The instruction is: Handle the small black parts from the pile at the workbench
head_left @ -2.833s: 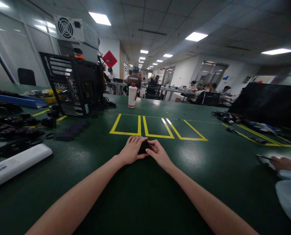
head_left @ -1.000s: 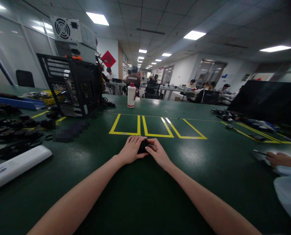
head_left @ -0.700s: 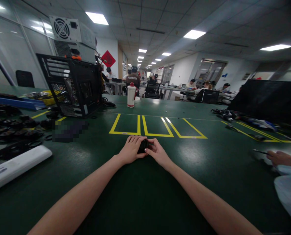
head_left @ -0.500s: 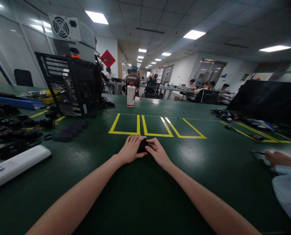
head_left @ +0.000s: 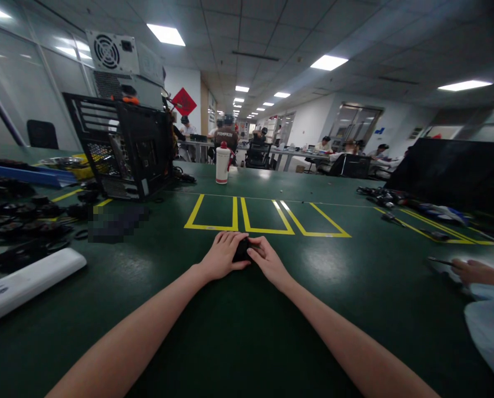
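Observation:
Between my two hands sits a small black object point(head_left: 241, 251), low over the green table point(head_left: 247, 331); its kind I cannot make out, since fingers cover much of it. My left hand point(head_left: 224, 256) grips it from the left, fingers curved over the far side and thumb along the near side. From the right, my right hand point(head_left: 268, 260) pinches its edge between thumb and fingers. Just beyond the hands, yellow tape outlines point(head_left: 267, 231) mark the table top.
On the left stand an open black computer case point(head_left: 122, 143) with power supplies point(head_left: 122, 52) on top, loose black parts point(head_left: 26, 215) and a long white object point(head_left: 31, 284). A white bottle point(head_left: 222, 166) stands farther back. A co-worker's hand point(head_left: 474, 271) holds a thin tool at right.
Both hands keep their hold on the black object with barely any motion. The whole view has shifted slightly, with the scene a little lower in the picture.

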{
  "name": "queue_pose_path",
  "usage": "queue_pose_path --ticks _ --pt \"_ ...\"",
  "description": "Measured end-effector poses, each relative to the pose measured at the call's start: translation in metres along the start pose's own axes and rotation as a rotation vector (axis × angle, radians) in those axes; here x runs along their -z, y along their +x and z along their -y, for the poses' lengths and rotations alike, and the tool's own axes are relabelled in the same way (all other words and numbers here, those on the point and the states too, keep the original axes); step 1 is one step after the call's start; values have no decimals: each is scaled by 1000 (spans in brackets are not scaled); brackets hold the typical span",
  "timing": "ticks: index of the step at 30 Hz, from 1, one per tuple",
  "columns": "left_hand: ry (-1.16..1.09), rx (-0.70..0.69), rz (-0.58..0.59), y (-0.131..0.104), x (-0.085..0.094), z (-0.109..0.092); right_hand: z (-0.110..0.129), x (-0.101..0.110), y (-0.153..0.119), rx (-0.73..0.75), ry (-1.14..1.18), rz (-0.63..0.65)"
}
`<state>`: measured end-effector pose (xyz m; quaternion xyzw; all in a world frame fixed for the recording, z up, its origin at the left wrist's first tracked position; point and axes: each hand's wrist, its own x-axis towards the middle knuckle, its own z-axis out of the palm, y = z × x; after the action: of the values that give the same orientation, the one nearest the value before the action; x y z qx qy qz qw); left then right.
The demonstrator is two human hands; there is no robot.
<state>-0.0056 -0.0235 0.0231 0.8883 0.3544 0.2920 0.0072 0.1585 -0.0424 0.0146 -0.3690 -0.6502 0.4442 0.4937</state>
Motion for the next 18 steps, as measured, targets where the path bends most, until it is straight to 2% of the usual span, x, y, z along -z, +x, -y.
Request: queue_pose_path --ticks 7,13,18 --pt "1 7 9 0 1 0 0 4 2 -85 -54 2" --pt "14 14 0 -2 1 -1 3 1 -2 -47 67 73" --pt "13 7 1 -2 2 -2 5 1 -1 -37 -17 -1"
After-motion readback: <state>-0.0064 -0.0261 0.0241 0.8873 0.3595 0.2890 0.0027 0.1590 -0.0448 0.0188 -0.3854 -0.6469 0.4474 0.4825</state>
